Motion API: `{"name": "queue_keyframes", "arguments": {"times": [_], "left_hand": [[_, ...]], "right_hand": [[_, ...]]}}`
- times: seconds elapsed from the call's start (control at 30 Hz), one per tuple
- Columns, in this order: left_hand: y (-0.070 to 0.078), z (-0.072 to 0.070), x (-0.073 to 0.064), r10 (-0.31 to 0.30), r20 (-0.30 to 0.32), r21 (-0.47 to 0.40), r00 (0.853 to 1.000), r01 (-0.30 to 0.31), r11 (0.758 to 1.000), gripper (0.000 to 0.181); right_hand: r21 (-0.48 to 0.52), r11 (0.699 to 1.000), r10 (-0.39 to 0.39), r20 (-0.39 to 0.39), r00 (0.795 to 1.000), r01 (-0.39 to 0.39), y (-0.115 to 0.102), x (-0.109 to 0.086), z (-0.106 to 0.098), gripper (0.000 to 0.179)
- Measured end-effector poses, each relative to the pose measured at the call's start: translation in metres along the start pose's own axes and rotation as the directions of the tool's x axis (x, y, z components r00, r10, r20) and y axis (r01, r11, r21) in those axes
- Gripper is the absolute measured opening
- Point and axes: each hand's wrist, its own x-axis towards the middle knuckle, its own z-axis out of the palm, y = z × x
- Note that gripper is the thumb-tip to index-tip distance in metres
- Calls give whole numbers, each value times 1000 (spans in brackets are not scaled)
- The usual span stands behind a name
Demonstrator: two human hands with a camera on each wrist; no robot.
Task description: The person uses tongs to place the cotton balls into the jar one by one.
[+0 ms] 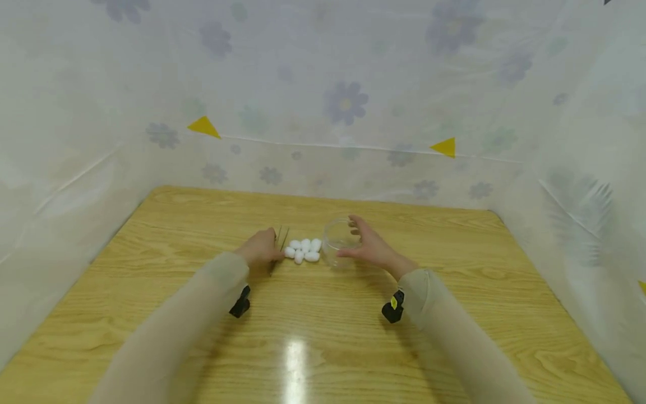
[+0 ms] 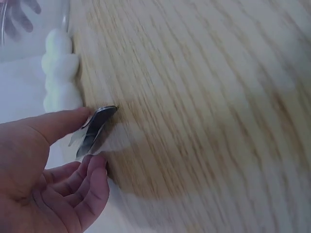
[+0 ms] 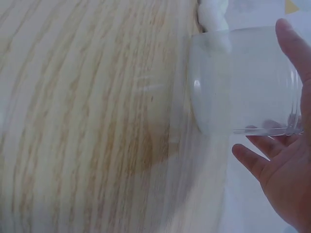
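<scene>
My left hand (image 1: 261, 247) is at a pair of metal tweezers (image 2: 95, 130) lying on the table, thumb on one side and curled fingers on the other; the tweezers appear pinched between them. To their right sits a tight cluster of several white, rounded balls (image 1: 305, 250), soft-looking like cotton. Beside the cluster stands a clear, round container (image 3: 238, 82), see-through and apparently hollow. My right hand (image 1: 372, 247) spreads around its right side, thumb toward the near side and fingers toward the far side. Whether the fingertips touch the container is unclear.
All of this lies on a wood-grain table (image 1: 323, 314), toward its far half. A flower-patterned pale sheet (image 1: 303, 90) surrounds the table at the back and sides. Two yellow triangles (image 1: 204, 127) mark the back sheet. Light glares off the near tabletop.
</scene>
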Motion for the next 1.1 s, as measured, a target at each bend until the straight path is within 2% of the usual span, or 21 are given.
{"name": "queue_keyframes", "arguments": {"times": [0.13,0.33,0.43,0.7,0.93,1.1], "left_hand": [[-2,4,4,0,-13,-17,1000,0,1000,37],[-7,3,6,-11,24,-97,1000,13,995,31],[-9,0,5,-11,27,-107,1000,14,994,27],[-14,-7,4,12,-31,-136,999,-16,991,22],[-18,-8,2,40,-86,-172,995,-54,984,35],[-23,-8,-1,70,-123,-166,990,-90,982,33]], "right_hand": [[19,1000,5,1,1000,-5,0,0,1,98],[32,999,-2,3,1000,2,2,1,2,97],[31,999,-5,2,1000,5,3,2,2,97],[21,1000,-3,-1,1000,3,1,0,1,97],[14,1000,7,-6,1000,-7,4,2,1,98],[15,1000,9,-6,1000,-9,4,2,2,97]]}}
